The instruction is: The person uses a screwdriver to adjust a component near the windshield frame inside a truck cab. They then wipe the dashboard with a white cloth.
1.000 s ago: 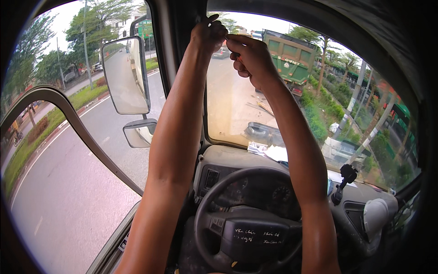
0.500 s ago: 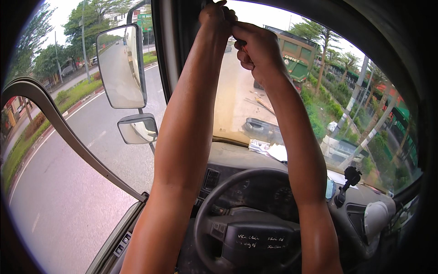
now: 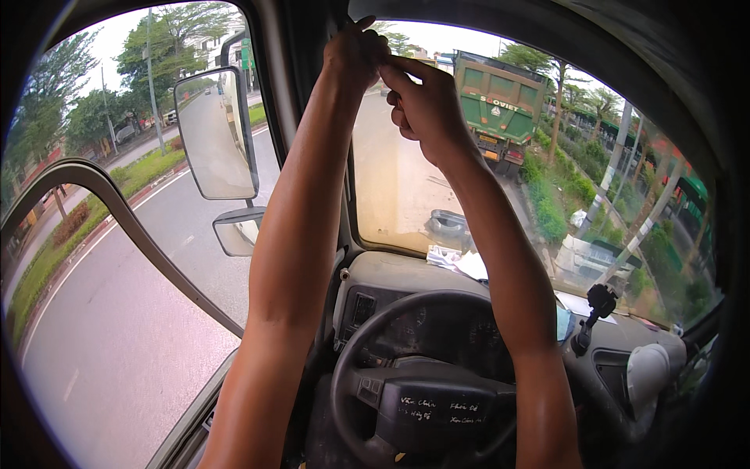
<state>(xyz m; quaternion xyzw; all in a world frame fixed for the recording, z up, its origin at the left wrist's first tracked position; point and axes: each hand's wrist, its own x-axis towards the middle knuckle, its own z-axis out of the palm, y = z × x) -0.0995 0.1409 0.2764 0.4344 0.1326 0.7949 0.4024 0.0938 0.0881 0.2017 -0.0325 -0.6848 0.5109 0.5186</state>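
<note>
Both my arms reach up past the steering wheel (image 3: pixel 353 349) to the upper left corner of the windshield. My left hand (image 3: pixel 353 56) is closed in front of the dark window pillar (image 3: pixel 301 43), its thumb side upward. Close against it, my right hand (image 3: pixel 426 103) has its fingers curled and its thumb and forefinger pressed toward the left hand. Whatever they grip between them is hidden or too small to make out. Behind the hands, the windshield (image 3: pixel 391 184) looks out on the road.
Papers (image 3: pixel 461 262) lie on the dashboard (image 3: pixel 383 270), with a phone holder (image 3: pixel 598 305) and a white helmet (image 3: pixel 647 371) to the right. Outside the open left door window stand a large mirror (image 3: pixel 219 137) and a smaller mirror (image 3: pixel 234 236). A green truck (image 3: pixel 500 109) stands ahead.
The view has shifted slightly, so both hands appear a little lower and farther left. They remain close together with fingers closed, and more of the green truck shows.
</note>
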